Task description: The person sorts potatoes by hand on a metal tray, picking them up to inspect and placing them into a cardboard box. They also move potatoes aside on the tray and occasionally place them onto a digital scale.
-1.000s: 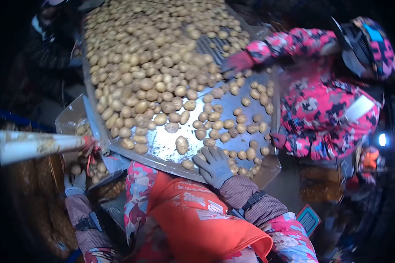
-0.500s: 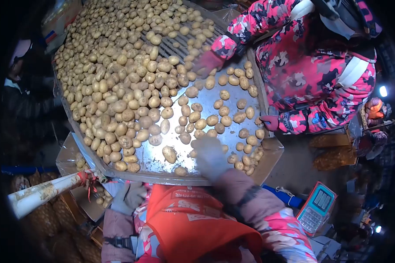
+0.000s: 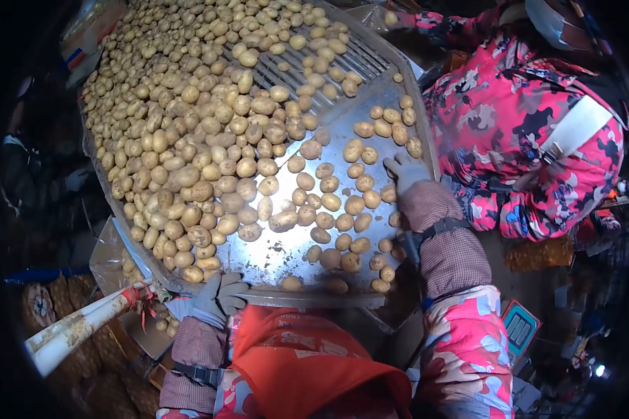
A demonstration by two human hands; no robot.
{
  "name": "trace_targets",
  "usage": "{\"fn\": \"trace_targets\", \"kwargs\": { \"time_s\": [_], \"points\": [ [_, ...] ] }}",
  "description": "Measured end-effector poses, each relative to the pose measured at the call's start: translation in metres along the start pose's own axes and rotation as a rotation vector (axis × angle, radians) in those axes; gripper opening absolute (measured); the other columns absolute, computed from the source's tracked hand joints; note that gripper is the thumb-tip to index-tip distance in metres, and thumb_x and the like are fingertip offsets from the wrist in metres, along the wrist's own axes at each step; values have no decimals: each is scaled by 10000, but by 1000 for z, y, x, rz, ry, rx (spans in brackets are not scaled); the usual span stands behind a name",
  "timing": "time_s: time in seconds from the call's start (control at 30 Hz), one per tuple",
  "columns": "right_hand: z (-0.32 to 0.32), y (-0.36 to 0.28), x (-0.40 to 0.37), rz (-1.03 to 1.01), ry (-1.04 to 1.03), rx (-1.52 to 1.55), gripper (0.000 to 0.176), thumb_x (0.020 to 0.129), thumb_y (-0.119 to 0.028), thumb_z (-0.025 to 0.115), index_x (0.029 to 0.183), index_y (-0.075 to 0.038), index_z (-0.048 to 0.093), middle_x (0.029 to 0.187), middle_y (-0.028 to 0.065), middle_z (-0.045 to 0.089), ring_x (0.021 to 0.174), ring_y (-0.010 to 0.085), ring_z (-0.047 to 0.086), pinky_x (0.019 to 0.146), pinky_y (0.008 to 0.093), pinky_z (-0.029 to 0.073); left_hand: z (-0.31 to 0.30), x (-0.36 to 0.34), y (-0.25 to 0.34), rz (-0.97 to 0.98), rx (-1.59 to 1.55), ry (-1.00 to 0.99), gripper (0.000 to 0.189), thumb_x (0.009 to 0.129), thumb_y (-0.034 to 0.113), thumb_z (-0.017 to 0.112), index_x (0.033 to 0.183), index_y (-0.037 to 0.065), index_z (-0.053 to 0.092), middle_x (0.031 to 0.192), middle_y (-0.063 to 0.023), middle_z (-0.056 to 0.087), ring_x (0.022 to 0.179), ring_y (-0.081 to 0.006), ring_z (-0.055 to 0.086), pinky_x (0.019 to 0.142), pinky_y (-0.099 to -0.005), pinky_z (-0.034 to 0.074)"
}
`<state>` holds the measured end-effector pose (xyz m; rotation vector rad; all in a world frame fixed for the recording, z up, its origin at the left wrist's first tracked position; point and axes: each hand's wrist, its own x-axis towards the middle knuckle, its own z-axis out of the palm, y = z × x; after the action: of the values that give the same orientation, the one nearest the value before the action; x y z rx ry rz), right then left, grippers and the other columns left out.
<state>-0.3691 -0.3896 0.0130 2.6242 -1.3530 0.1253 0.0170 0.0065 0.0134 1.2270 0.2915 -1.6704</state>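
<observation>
My left hand point(image 3: 218, 299), in a grey glove, rests at the near rim of the metal sorting table point(image 3: 307, 299) with its fingers spread and nothing in it. My right hand point(image 3: 408, 173), also gloved, reaches to the table's right side. Its fingers stretch out toward the loose potatoes point(image 3: 364, 183), and I see nothing held. A deep heap of potatoes point(image 3: 189, 126) covers the left and far parts of the table. Scattered ones lie across the shiny metal, and a few sit by the near edge.
Across to the right, a co-worker in a pink camouflage jacket point(image 3: 482, 119) reaches toward the far corner. Slatted bars point(image 3: 286, 77) cross the table's far part. A white pole point(image 3: 77, 325) juts in at left. A scale point(image 3: 519, 329) and a netted sack point(image 3: 538, 255) stand at right.
My right hand has moved from the near middle of the table out to its right side. My left hand has risen slightly onto the rim. The co-worker's arm has left the potatoes.
</observation>
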Motion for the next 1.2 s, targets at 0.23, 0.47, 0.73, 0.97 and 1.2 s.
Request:
{"fn": "trace_targets", "kwargs": {
  "time_s": [0.23,0.47,0.73,0.97,1.2],
  "points": [
    [28,5,-16,281,-313,405,558,735,-186,768,1270,-261,627,1145,159,642,1117,327,624,943,443,491,2,1,-5,6,-118,-53,548,1067,471,388,1272,-9,556,953,-156,669,607,-194,559,485,-262,440],
    [-91,-148,-66,481,-322,1507,514,785,-190,773,1266,-76,634,784,-10,590,704,100,568,650,270,503,32,13,-17,307,481,-11,457,991,245,586,1352,-18,491,1006,-184,684,713,-188,635,567,-262,505],
    [-160,-209,-73,41,-427,1360,376,730,-273,807,974,-28,661,796,142,658,699,259,659,650,368,539,155,-35,8,1156,1371,-263,778,798,84,753,1501,111,421,1408,-209,533,1260,-316,579,1047,-388,474],
    [-165,-219,-96,0,-235,1242,424,697,-339,813,956,-34,674,817,150,660,766,308,672,687,409,542,148,-43,-10,1066,1232,-278,675,822,89,732,1451,61,489,1393,-192,554,1266,-307,577,1049,-381,472],
    [-145,-233,-112,96,-137,1286,386,729,-292,805,971,-18,678,822,124,676,715,228,666,644,366,532,145,-44,-20,978,1118,-261,682,826,128,745,1435,-17,473,1347,-163,592,1238,-233,579,1064,-357,448]
  ]
}}
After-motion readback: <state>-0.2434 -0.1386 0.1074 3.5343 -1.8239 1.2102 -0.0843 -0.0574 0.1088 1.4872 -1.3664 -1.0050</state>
